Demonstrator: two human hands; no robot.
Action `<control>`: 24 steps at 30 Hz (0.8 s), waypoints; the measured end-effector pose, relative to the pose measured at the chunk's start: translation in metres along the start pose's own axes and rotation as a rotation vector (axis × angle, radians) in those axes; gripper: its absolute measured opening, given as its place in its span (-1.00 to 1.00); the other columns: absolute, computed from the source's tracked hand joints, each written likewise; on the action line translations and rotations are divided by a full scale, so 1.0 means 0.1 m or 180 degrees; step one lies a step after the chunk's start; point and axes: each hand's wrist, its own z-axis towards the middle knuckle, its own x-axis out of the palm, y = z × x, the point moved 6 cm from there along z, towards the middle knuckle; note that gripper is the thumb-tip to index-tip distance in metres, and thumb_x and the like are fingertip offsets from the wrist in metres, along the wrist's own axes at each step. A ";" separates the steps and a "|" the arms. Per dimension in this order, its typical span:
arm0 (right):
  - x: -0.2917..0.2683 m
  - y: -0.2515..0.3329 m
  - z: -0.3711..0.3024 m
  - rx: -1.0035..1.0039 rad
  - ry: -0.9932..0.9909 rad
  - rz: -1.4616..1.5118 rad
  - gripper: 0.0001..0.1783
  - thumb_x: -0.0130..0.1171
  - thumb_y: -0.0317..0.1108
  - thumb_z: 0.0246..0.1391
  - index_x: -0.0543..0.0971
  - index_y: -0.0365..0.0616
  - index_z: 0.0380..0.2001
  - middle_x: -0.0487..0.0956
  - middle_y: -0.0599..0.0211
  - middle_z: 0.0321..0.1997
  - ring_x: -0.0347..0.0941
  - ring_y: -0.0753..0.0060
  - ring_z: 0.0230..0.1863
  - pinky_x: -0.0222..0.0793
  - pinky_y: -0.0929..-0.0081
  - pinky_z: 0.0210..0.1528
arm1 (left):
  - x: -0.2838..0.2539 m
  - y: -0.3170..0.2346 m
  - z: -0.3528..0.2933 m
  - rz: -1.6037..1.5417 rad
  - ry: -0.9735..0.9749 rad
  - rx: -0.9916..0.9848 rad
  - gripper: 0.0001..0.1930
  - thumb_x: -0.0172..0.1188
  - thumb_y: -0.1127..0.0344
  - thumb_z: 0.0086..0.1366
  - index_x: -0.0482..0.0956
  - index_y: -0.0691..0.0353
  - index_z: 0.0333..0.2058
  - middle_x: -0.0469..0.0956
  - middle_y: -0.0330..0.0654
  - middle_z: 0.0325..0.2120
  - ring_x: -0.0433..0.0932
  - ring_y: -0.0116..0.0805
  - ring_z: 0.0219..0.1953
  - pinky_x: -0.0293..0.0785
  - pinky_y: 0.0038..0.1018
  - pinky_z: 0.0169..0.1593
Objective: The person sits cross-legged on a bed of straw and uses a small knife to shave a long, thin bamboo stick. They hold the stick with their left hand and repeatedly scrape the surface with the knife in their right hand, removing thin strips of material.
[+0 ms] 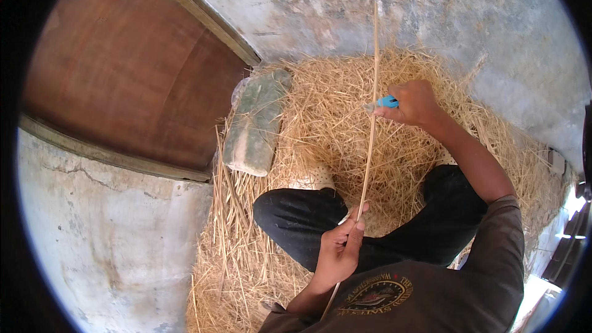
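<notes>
A long, thin, pale bamboo strip runs upright in front of me, from beside my body up toward the wall. Near its lower part my left hand is closed around it, thumb and fingers pinching it. Farther up, my right hand grips a blue utility knife. The knife's blade points left and meets the strip, though the exact contact is too small to make out. My crossed legs in dark trousers lie below the strip.
Curled straw-coloured shavings are heaped around my legs and against the stained wall. A worn grey-green slab lies at the left, above a pile of loose strips. A brown wooden panel with a frame stands farther left.
</notes>
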 end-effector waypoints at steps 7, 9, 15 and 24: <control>-0.02 -1.91 0.09 0.2309 0.0043 0.0165 -0.09 -0.37 0.46 0.13 0.58 -0.25 -0.47 0.52 0.17 -0.57 0.49 0.22 -0.45 0.42 0.21 -0.32 | 0.12 0.20 -0.46 0.0002 0.0530 0.0126 -0.69 -0.06 0.39 0.42 0.45 0.29 0.08 0.26 -0.52 -0.64 0.14 -0.77 -0.60 0.03 -0.71 -0.53; -0.02 -2.54 -0.29 0.2709 -0.0750 0.0081 0.02 -0.45 0.51 0.09 0.56 -0.35 -0.53 0.51 0.07 -0.58 0.51 0.16 -0.42 0.41 0.11 -0.23 | 0.09 0.22 -0.51 -0.0138 0.0646 -0.0304 -0.69 -0.07 0.38 0.42 0.46 0.29 0.07 0.27 -0.51 -0.63 0.15 -0.76 -0.61 0.05 -0.70 -0.54; 0.18 -1.74 -0.26 0.2178 0.0221 0.0920 -0.12 -0.27 0.46 0.11 0.33 -0.20 -0.80 0.25 0.29 -0.79 0.18 0.36 -0.67 0.18 0.22 -0.53 | -0.16 0.38 -0.07 -0.1160 0.0168 -0.0857 -0.70 -0.22 0.26 0.47 0.42 0.30 -0.04 0.21 -0.38 -0.81 0.09 -0.66 -0.82 0.08 -0.68 -0.64; -0.23 1.01 -0.74 -0.0875 0.0199 0.1086 -0.23 0.01 0.48 -0.09 0.49 -0.11 -0.74 0.39 0.22 -0.83 0.40 0.21 -0.77 0.27 0.28 -0.70 | -0.03 0.18 0.28 -0.2386 0.0317 -0.0684 -0.72 -0.29 0.21 0.49 0.33 0.22 -0.32 0.16 -0.33 -0.86 0.01 -0.58 -0.88 0.02 -0.64 -0.66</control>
